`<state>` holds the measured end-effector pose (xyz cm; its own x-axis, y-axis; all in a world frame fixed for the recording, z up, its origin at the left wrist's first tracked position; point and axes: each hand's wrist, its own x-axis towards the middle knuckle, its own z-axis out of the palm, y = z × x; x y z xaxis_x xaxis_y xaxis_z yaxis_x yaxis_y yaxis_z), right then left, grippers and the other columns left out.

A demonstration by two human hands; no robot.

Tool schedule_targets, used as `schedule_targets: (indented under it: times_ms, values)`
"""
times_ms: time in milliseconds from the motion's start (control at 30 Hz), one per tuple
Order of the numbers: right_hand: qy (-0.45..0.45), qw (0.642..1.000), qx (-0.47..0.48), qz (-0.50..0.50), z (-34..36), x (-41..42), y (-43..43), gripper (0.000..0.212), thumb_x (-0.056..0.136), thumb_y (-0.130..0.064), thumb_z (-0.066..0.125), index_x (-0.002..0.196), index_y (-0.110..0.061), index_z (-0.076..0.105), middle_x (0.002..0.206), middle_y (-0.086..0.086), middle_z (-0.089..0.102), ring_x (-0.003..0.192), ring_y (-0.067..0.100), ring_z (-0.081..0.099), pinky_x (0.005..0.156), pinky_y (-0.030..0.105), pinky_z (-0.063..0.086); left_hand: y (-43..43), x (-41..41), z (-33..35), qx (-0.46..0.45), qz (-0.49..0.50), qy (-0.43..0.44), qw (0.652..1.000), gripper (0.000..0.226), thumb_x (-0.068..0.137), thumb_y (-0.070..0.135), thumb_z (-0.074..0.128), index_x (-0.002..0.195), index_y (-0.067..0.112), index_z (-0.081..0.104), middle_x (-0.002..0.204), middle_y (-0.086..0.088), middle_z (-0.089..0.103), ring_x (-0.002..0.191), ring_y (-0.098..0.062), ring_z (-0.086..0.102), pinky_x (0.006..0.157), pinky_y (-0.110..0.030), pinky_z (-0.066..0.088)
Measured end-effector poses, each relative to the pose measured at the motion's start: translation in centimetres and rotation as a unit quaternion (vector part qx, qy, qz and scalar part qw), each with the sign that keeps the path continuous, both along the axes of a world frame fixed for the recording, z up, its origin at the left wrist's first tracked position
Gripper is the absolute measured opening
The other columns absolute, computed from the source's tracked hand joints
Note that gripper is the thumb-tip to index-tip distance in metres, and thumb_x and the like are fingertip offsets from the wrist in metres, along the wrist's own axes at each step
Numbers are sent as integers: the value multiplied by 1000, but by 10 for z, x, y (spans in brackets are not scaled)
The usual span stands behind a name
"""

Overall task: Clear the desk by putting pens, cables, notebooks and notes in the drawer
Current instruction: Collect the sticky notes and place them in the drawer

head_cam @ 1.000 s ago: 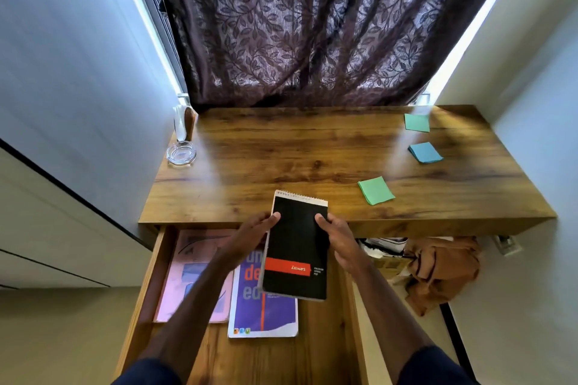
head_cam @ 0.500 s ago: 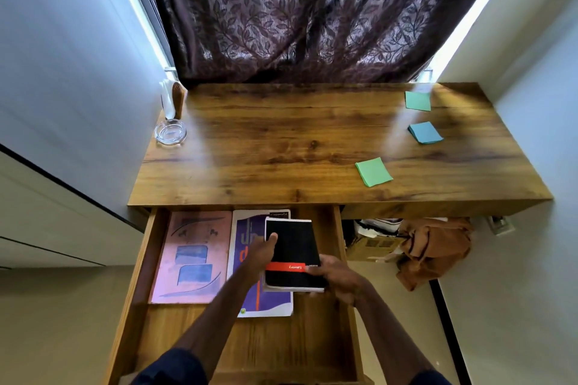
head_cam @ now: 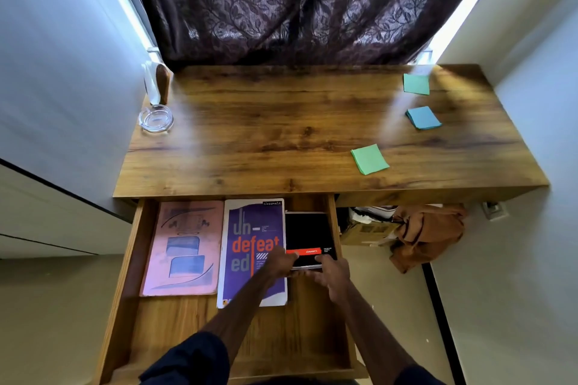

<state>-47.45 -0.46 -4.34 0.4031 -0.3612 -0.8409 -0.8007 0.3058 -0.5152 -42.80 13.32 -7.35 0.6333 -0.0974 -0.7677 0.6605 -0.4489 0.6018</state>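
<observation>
A black notepad point(head_cam: 308, 233) with a red band lies in the right part of the open wooden drawer point(head_cam: 131, 262). My left hand point(head_cam: 280, 262) and my right hand point(head_cam: 333, 270) both grip its near edge. Beside it in the drawer lie a purple notebook point(head_cam: 250, 234) and a pink notebook point(head_cam: 184, 247). On the desk top point(head_cam: 266, 134) sit three pads of sticky notes: a green pad point(head_cam: 369, 159) near the front, a blue pad point(head_cam: 423, 117) and a green pad point(head_cam: 416, 84) at the back right.
A glass ashtray point(head_cam: 155, 118) and a small wooden stand point(head_cam: 158, 83) sit at the desk's left back corner. A dark curtain point(head_cam: 297, 3) hangs behind. Under the desk at right lie a brown cloth point(head_cam: 428, 231) and a cardboard box point(head_cam: 364, 228).
Both hands have lowered the black notepad from above the desk's front edge into the drawer's right side, beside the purple notebook.
</observation>
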Motion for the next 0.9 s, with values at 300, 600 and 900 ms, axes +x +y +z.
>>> schedule_targets:
  times_ms: [300, 600, 900]
  values:
    - [0, 973, 147, -177, -9, -8, 14, 6, 91, -5, 63, 94, -2, 58, 126, 28, 57, 115, 38, 61, 102, 44, 53, -4, 1, -23, 225, -216, -143, 939, 34, 97, 28, 58, 118, 1, 58, 121, -18, 58, 113, -32, 57, 86, -36, 48]
    - [-31, 947, 215, -238, -29, 7, 25, 55, 85, -4, 69, 137, -2, 50, 127, 19, 57, 121, 34, 55, 103, 40, 48, 27, -20, -49, 254, -385, -185, 868, 76, 86, 0, 69, 152, 14, 32, 161, -17, 16, 143, -39, 34, 105, -49, 48]
    - [18, 962, 244, -120, -35, 19, 16, 52, 84, -19, 76, 126, -17, 46, 122, 19, 50, 122, 38, 50, 103, 54, 45, 31, -18, -61, 273, -419, -215, 839, 74, 92, 2, 61, 155, 15, 25, 164, -21, 11, 140, -39, 39, 104, -45, 51]
